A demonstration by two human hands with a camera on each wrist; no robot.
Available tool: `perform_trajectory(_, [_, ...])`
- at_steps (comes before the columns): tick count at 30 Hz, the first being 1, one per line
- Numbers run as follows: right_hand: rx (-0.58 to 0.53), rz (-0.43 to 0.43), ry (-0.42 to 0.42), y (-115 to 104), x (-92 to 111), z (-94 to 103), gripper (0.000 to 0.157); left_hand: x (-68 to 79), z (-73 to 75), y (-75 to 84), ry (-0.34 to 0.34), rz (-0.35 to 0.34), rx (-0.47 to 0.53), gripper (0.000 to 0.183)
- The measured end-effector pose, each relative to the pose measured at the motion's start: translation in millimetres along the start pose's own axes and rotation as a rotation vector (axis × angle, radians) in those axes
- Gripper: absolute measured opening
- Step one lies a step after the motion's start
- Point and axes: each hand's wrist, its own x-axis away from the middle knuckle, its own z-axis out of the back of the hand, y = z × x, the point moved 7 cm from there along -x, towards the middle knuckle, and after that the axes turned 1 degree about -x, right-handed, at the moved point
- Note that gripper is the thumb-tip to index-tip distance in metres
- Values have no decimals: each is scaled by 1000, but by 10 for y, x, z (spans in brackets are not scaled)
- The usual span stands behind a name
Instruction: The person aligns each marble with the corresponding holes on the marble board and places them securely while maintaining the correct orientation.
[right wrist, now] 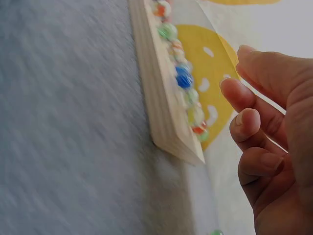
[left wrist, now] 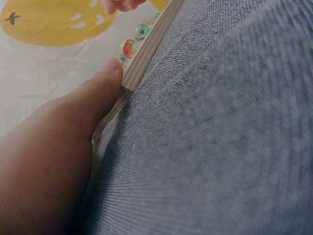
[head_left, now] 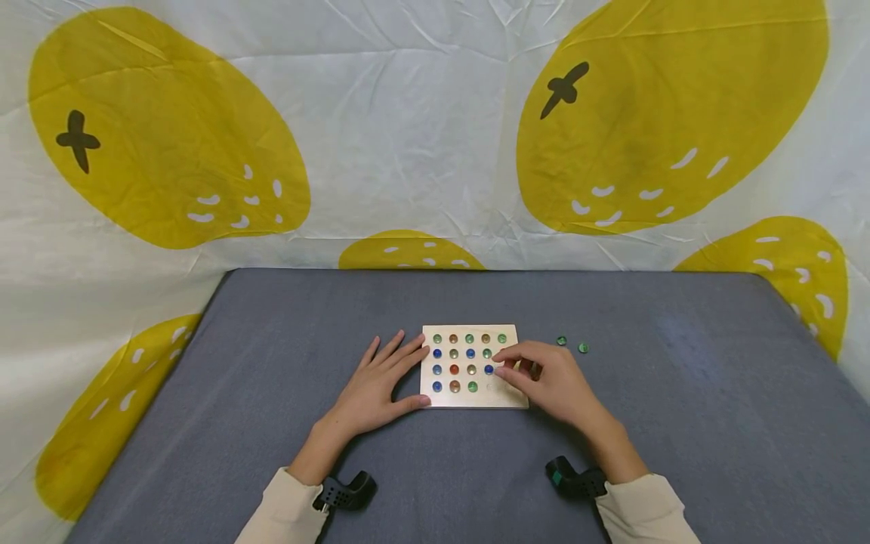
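A pale wooden board (head_left: 506,397) lies on the table, with rows of glass marbles in green, blue, red and amber set on it. My left hand (head_left: 374,391) is spread at the board's left side, its straight fingertips at the edge. In the left wrist view the thumb (left wrist: 95,93) rests against the board's corner. Over the board's right part hovers my right hand (head_left: 553,381), fingers loosely bent, thumb and forefinger apart with nothing between them. Its fingertips are close to a blue marble (right wrist: 184,77), which sits on the board.
Two loose green marbles (head_left: 583,347) lie on the grey cloth-covered table (head_left: 680,423), right of the board and beyond the right hand. Behind the table's far edge hangs a white curtain (head_left: 408,136) with large yellow shapes.
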Motion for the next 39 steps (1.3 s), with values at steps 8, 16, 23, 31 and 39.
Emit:
perform_trajectory(8, [19,-50,36,116,36,176,15,6,-17,-7,10,-6,-11,76])
perform_trajectory(16, [53,-110,72,214,72,314,14,10,-34,-17,0,1,-21,76])
perform_trajectory(23, [81,-135,99,257,100,437,16,12,-32,-9,-1,3,-18,76])
perform_trajectory(31, [102,-139,128,324,133,540,16,9,-35,-10,3,3,-17,76])
perform_trajectory(39, [98,-170,146,399,172,622,15,6,-17,6,8,-9,-4,76])
